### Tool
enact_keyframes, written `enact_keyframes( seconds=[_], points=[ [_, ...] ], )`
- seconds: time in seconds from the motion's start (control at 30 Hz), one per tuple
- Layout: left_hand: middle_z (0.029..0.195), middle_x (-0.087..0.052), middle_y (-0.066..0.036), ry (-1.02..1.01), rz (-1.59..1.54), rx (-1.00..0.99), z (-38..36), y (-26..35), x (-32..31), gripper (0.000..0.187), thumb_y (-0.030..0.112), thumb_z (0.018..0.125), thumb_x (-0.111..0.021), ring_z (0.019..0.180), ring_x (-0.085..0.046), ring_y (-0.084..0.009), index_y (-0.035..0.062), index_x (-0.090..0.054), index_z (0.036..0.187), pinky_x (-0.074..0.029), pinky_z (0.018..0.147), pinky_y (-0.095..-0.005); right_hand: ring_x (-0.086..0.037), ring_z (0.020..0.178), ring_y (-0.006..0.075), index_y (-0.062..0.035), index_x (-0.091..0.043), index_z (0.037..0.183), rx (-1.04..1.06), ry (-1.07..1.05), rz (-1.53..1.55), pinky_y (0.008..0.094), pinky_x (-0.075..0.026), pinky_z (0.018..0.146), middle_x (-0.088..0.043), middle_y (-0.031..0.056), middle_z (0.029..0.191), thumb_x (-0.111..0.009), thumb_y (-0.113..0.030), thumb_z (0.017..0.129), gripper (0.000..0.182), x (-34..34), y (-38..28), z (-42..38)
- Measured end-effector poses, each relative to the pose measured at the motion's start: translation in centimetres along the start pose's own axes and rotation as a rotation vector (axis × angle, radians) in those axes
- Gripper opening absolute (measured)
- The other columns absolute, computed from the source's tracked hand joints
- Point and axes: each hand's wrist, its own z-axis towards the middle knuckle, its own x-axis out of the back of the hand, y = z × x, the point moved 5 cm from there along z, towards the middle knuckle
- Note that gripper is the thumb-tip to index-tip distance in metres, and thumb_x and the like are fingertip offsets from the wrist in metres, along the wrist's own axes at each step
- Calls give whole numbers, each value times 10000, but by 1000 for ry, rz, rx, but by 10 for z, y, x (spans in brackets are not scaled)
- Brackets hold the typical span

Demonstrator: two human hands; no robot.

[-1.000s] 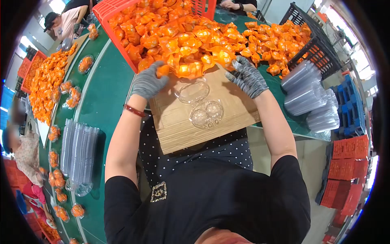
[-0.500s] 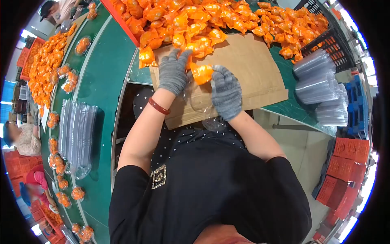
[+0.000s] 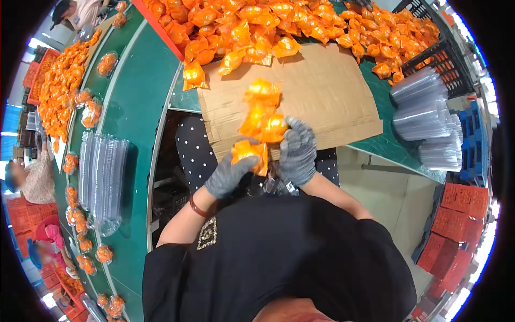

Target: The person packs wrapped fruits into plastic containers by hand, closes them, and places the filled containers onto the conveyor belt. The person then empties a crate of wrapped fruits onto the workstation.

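Note:
My gloved left hand (image 3: pixel 230 176) is closed round a wrapped orange fruit (image 3: pixel 256 156), low over the near edge of the brown cardboard sheet (image 3: pixel 332 96). To its right, my gloved right hand (image 3: pixel 298 154) has its fingers curled against another wrapped fruit (image 3: pixel 275 129). Two more packets, the nearer one (image 3: pixel 252 122) and the farther one (image 3: pixel 263 92), are just beyond, slightly blurred. Clear plastic (image 3: pixel 276 186) shows below my hands; its shape is partly hidden.
A large heap of wrapped fruit (image 3: pixel 236 27) lies beyond the cardboard. Stacked clear trays stand at right (image 3: pixel 421 110) and left (image 3: pixel 102 174). A black crate (image 3: pixel 442 67) is at far right. Packed fruit (image 3: pixel 107 63) lines the left belt, with people beyond it.
Both hands have drawn back from the heap towards my body, the left one farther. Several wrapped fruits now show between and beyond them. A dark-gloved hand has appeared at the far heap.

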Motion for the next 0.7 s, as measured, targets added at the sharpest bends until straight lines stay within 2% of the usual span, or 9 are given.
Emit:
enact_keyframes(
  seconds=[0.13,0.23,0.27,0.37,0.47,0.5,0.63,0.67,0.7],
  points=[
    [1272,-615,-105,-27,-517,81,-17,-25,-5,550,358,981,-635,1104,-636,-186,34,-479,1397,-522,981,-332,-592,1084,421,-27,-532,1111,-22,-73,108,535,-474,984,-603,227,1250,-562,-80,888,231,-3,-9,-22],
    [1276,-608,-102,-30,-513,119,-17,-13,-15,580,367,972,-646,1123,-621,-182,47,-463,1419,-513,994,-329,-584,1090,400,-23,-534,1028,-303,-121,240,510,-479,974,-605,196,1232,-607,-30,798,241,-13,-6,-31],
    [1294,-597,-100,-40,-519,107,-17,2,-24,603,360,970,-656,1153,-601,-176,58,-436,1443,-498,1017,-329,-610,1041,360,-13,-559,1064,-251,-22,316,457,-514,928,-612,189,1218,-591,-9,826,240,-5,-10,-27],
    [1308,-586,-98,-62,-393,-4,-19,-7,-25,624,355,965,-675,1187,-578,-174,64,-419,1454,-482,1039,-332,-634,1008,291,-12,-563,1162,-504,-42,569,407,-540,883,-606,168,1217,-571,-14,896,266,1,-12,-37],
    [1288,-607,-116,-11,-134,-132,-17,9,-5,620,349,962,-687,1162,-616,-196,62,-419,1442,-510,1012,-348,-629,1019,212,-18,-492,1300,-790,-309,855,356,-539,888,-584,135,1215,-531,-65,995,311,-4,-10,-72],
    [1278,-616,-123,10,-286,-78,-15,19,-5,604,342,961,-685,1147,-632,-212,60,-427,1429,-522,1001,-355,-630,1015,201,-20,-476,1317,-890,-404,920,347,-544,878,-580,131,1215,-525,-74,1007,318,-6,-10,-82],
    [1256,-631,-129,99,-456,-6,7,38,4,556,321,961,-677,1143,-645,-232,56,-456,1397,-536,984,-366,-624,939,123,-78,-482,1348,-390,-476,940,271,-556,773,-587,101,1193,-532,-122,1026,328,-12,-17,-79],
    [1251,-637,-135,101,-462,-49,16,46,2,542,315,969,-660,1140,-643,-217,51,-464,1400,-530,978,-346,-618,941,122,-73,-489,1365,-724,-882,1214,290,-537,821,-607,81,1149,-565,-145,1012,369,-32,-18,-93],
    [1312,-606,-107,91,-127,-159,31,47,14,525,292,947,-680,1205,-600,-188,86,-503,1395,-520,1002,-352,-608,923,119,-54,-503,1372,-681,-724,1420,307,-520,847,-626,56,1083,-582,-198,1004,404,-21,-35,-84]
  ],
)
